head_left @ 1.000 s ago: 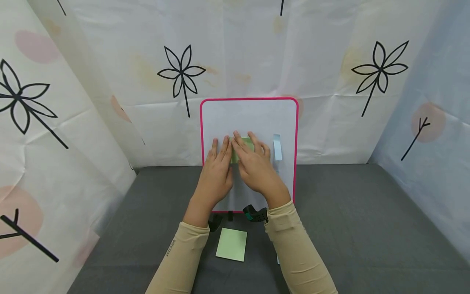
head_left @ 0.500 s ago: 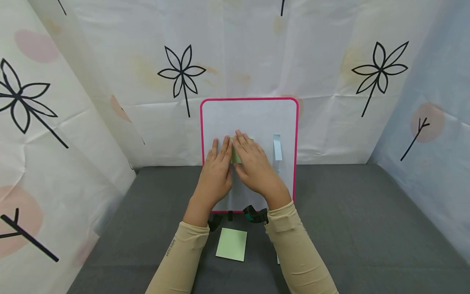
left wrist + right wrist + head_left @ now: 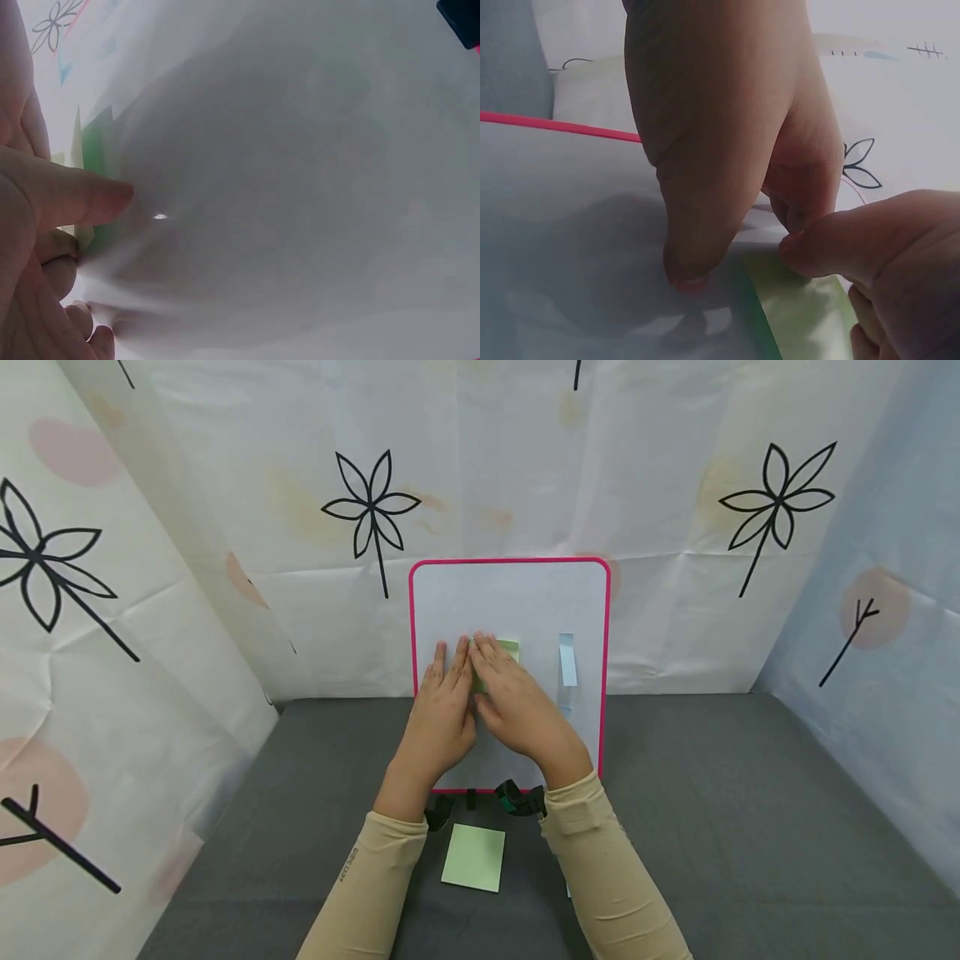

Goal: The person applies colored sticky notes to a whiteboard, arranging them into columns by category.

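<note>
A light green sticky note point(image 3: 510, 647) lies on a pink-rimmed whiteboard point(image 3: 510, 597), mostly covered by the hands. My left hand point(image 3: 442, 718) rests at the note's left side, fingers straight and pointing up the board. Across the note lies my right hand point(image 3: 521, 710), its straight fingers together and their tips beside the left fingertips. In the left wrist view the note point(image 3: 96, 142) shows behind the left thumb, its lower edge standing off the board. The right thumb touches the note point(image 3: 799, 307) in the right wrist view.
A pale blue paper strip point(image 3: 567, 660) sits on the board's right side. Nearer me, a green square of sticky paper point(image 3: 474, 858) lies on the dark grey tabletop point(image 3: 697, 810). A patterned white cloth point(image 3: 510, 468) hangs behind the board.
My right fingers have closed together and slid left over the note toward the left fingertips, showing its upper right corner. The left hand has stayed in place.
</note>
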Demonstrator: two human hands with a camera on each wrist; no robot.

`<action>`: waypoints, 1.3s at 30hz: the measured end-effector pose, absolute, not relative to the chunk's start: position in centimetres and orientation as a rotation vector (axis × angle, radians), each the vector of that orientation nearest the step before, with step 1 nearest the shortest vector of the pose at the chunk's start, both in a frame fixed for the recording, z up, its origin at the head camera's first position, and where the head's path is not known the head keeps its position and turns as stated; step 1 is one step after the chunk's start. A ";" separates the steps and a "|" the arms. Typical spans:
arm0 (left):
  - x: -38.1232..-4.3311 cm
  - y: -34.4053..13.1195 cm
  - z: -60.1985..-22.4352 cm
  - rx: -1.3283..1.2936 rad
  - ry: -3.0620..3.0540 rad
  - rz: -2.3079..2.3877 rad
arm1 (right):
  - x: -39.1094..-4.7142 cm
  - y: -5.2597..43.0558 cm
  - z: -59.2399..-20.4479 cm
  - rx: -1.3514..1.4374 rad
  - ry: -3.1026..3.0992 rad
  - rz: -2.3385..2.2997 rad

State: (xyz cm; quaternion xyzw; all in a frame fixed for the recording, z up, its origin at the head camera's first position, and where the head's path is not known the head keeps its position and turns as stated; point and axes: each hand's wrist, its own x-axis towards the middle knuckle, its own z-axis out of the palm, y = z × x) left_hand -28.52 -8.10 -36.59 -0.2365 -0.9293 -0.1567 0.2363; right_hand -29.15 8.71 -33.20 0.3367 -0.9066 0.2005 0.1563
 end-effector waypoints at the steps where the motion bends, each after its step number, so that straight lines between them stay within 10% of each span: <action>1: -28.5 -8.1 -36.6 -0.647 -2.552 -0.427 | -29.1 8.7 -33.2 0.972 -2.600 0.584; 39: -28.8 -8.2 -37.0 -0.664 -2.515 -0.471 | -29.2 8.8 -33.2 0.993 -2.620 0.836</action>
